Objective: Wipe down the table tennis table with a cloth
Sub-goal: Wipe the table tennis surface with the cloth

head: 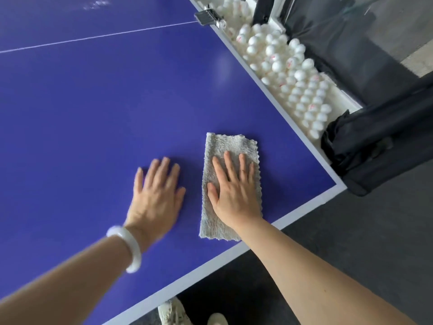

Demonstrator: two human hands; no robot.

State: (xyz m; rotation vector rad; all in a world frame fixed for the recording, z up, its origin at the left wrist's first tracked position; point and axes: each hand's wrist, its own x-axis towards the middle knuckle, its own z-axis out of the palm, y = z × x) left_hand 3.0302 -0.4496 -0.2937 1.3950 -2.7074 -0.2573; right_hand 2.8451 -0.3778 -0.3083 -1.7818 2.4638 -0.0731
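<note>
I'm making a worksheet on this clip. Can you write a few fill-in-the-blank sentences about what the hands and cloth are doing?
1. The grey cloth lies flat under the ____ hand.
2. The left hand rests on the bare ____ table beside the cloth.
3. A white bracelet sits on the ____ wrist.
4. The tray along the table's edge holds many white ____.

Missing words: right; blue; left; balls

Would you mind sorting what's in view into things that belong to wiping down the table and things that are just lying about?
Belongs to the job:
- grey cloth, flat under the right hand
- blue table
- left hand, palm down on the bare table beside the cloth

Just lying about:
- white balls in the tray along the table's side
- black netting
- metal clamp
</note>
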